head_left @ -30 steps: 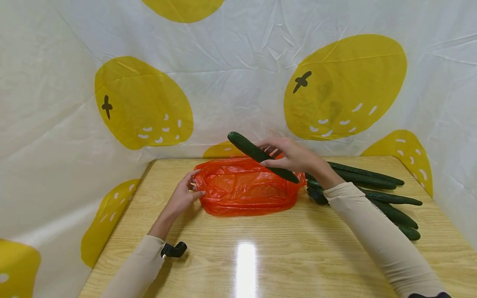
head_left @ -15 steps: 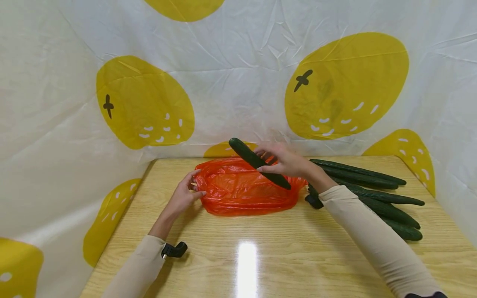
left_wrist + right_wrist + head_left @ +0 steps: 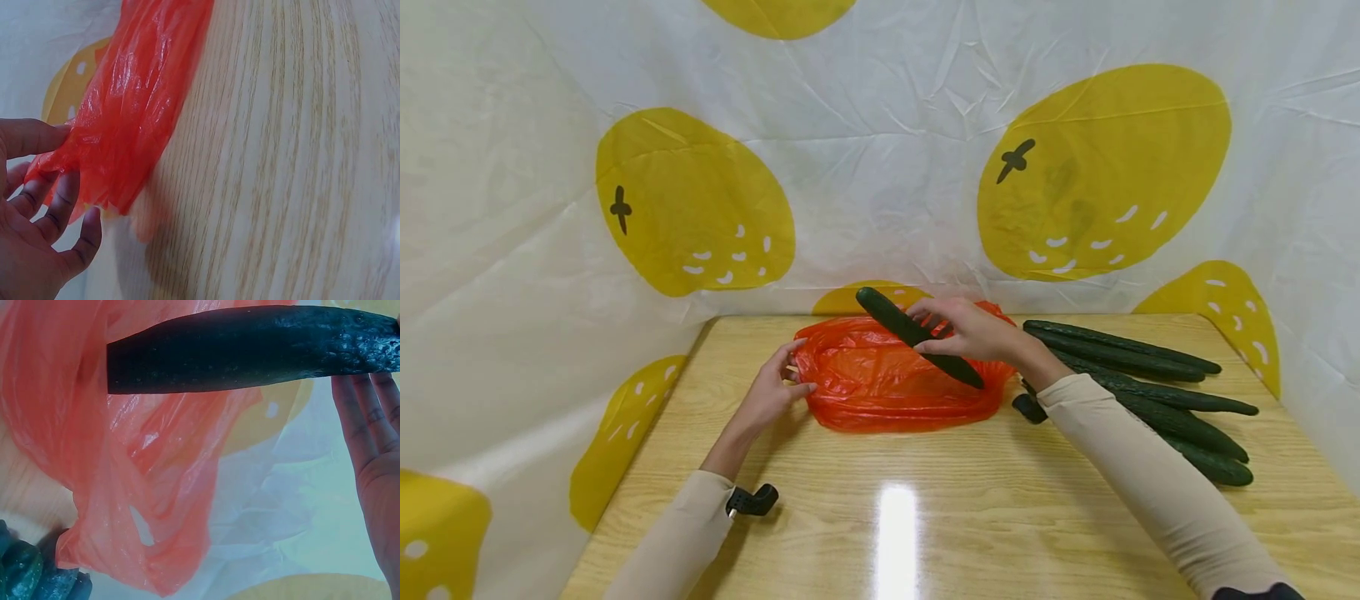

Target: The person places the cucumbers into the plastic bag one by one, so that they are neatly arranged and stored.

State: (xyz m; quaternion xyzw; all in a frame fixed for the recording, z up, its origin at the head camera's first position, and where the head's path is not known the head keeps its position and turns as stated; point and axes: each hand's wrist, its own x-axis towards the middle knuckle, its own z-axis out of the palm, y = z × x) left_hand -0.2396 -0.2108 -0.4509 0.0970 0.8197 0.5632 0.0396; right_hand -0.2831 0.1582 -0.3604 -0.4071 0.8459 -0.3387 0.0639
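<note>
My right hand [image 3: 976, 332] grips a dark green cucumber [image 3: 887, 315] around its middle, above the red plastic bag [image 3: 872, 412]. The cucumber slants, with its far-left end raised and its near-right end low over the bag's opening. In the right wrist view, red film hides that lower end of the cucumber [image 3: 219, 353]. At the bag's left end, my left hand [image 3: 767, 393] holds the rim between thumb and fingers. The left wrist view shows the thin crinkled bag [image 3: 134, 106] gathered at those fingers. The bag lies spread wide on the table.
Several more cucumbers [image 3: 1180, 417] lie side by side at the right, partly under my right forearm. The wooden table [image 3: 820, 508] ends at a white curtain [image 3: 880, 208] printed with yellow fruit. Black wrist devices [image 3: 752, 500] sit at my sleeves.
My right hand has lowered the cucumber slightly and shifted it left, so its near end dips toward the bag's opening. The bag's right rim now stands higher behind that hand. The left hand stays put.
</note>
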